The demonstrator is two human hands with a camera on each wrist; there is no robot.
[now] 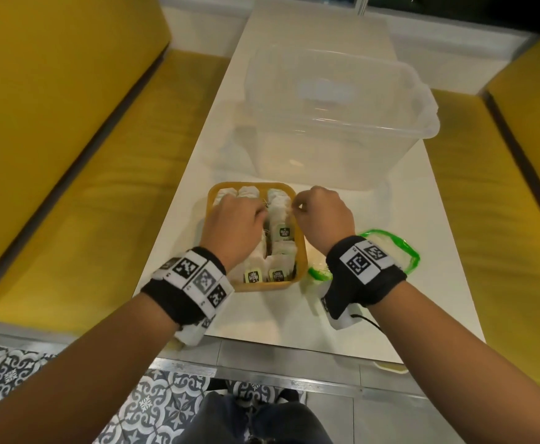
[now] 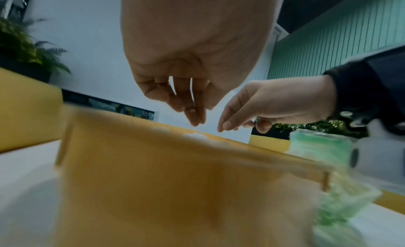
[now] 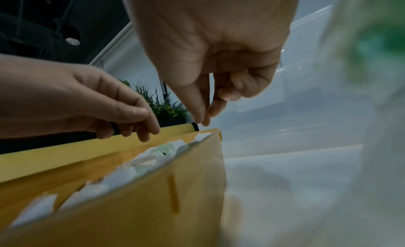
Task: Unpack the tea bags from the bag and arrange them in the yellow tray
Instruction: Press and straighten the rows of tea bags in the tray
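Note:
The yellow tray [image 1: 211, 200] sits on the white table and holds several white tea bags [image 1: 280, 232] with green-and-black tags. My left hand [image 1: 256, 213] hangs over the tray's left half, fingers straight and pointing down at the bags, with nothing seen in them [image 2: 197, 119]. My right hand [image 1: 296, 208] hovers at the tray's far right corner. Its thumb and forefinger tips are pinched together [image 3: 202, 121] just above a bag top, and nothing shows between them. The clear zip bag with green edges [image 1: 403, 251] lies flat under my right wrist.
A large clear plastic bin [image 1: 336, 123] stands just behind the tray. Yellow bench seats [image 1: 70, 155] [image 1: 502, 203] run along both sides of the narrow white table [image 1: 406, 299]. The table's near edge is just below my wrists.

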